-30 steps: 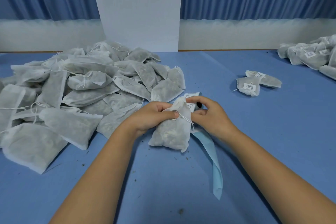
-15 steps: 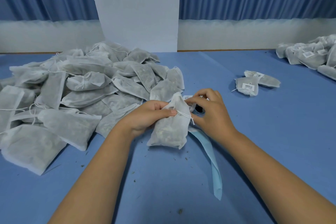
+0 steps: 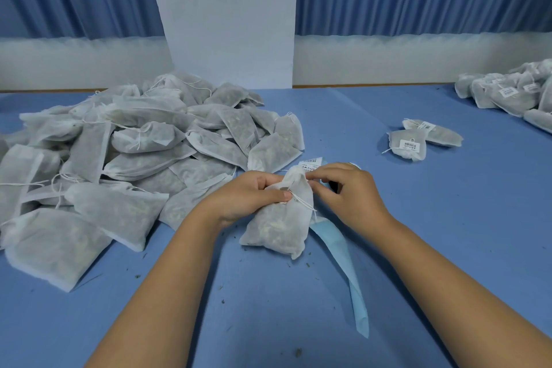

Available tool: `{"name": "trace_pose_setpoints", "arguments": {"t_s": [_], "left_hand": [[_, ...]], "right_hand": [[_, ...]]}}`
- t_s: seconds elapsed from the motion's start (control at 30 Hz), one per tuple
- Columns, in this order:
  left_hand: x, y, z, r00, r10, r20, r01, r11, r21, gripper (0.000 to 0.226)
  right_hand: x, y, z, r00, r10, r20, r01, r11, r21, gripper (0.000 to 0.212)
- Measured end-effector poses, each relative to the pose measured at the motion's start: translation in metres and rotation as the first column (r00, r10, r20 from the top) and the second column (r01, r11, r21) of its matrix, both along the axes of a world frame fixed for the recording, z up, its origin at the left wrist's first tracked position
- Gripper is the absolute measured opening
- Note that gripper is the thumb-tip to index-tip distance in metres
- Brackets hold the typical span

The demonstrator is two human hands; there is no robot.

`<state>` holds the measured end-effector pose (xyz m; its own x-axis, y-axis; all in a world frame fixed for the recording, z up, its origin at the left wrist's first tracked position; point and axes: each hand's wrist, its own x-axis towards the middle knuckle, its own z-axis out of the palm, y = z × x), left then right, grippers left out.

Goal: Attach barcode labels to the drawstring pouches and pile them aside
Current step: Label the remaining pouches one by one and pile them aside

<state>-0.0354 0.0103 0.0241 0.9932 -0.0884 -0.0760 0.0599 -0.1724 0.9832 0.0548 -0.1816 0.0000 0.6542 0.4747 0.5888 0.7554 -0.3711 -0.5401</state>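
Note:
A white mesh drawstring pouch (image 3: 279, 222) filled with dried matter lies in front of me on the blue table (image 3: 448, 218). My left hand (image 3: 248, 197) grips its gathered neck, thumb across the drawstring. My right hand (image 3: 346, 191) pinches at the top of the neck with curled fingers. Just behind my hands lies a strip of barcode labels (image 3: 310, 163), partly hidden. A light blue backing strip (image 3: 349, 275) trails from under the pouch toward me.
A large heap of unlabelled pouches (image 3: 134, 158) fills the left side of the table. Two labelled pouches (image 3: 421, 140) lie at mid right, and a pile of labelled pouches (image 3: 513, 92) sits at the far right edge. Small crumbs dot the table.
My hands and the pouch have stayed in place. The fingers of my right hand have shifted slightly at the top of the pouch's neck.

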Motion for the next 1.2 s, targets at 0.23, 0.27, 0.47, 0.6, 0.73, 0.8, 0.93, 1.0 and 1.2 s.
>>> {"name": "trace_pose_setpoints", "arguments": {"t_s": [0.23,0.27,0.47,0.6,0.73,0.8,0.93,1.0,1.2], "left_hand": [[-0.0002,-0.0011,0.0002,1.000,-0.009,0.014,0.009,0.999,0.042,0.027],[-0.0002,-0.0008,0.0003,1.000,-0.002,0.017,0.001,0.999,0.048,0.026],[0.0010,-0.0008,-0.0016,1.000,0.014,0.009,-0.015,0.989,0.148,0.021],[0.0002,-0.0009,-0.0009,1.000,0.016,-0.001,-0.016,0.981,0.191,0.025],[-0.0004,-0.0008,-0.0008,1.000,0.016,-0.014,-0.013,0.981,0.191,0.026],[-0.0007,-0.0003,-0.0004,1.000,0.014,-0.018,-0.010,0.982,0.188,0.024],[-0.0008,0.0007,-0.0001,1.000,0.003,-0.028,0.002,0.985,0.174,0.023],[-0.0005,0.0010,-0.0005,0.999,0.001,-0.036,0.005,0.987,0.158,0.023],[0.0000,0.0016,-0.0013,0.999,0.009,-0.052,-0.001,0.987,0.160,0.023]], "right_hand": [[-0.0006,-0.0019,0.0033,0.999,0.009,0.032,-0.007,0.997,-0.078,0.012],[-0.0010,-0.0018,0.0031,1.000,0.017,0.015,-0.016,0.997,-0.071,0.012],[0.0015,0.0010,0.0003,0.977,0.023,-0.211,-0.012,0.999,0.051,0.012],[0.0015,0.0009,-0.0002,0.964,-0.001,-0.267,0.020,0.997,0.068,0.013],[0.0010,0.0015,-0.0006,0.954,0.006,-0.299,0.027,0.994,0.107,0.019],[0.0015,0.0013,-0.0003,0.941,0.014,-0.339,0.034,0.990,0.135,0.018],[0.0033,0.0010,-0.0006,0.930,0.001,-0.367,0.055,0.988,0.142,0.016],[0.0033,0.0012,-0.0006,0.935,-0.013,-0.354,0.065,0.989,0.136,0.018],[0.0030,0.0018,0.0006,0.922,-0.023,-0.385,0.086,0.985,0.147,0.015]]}}
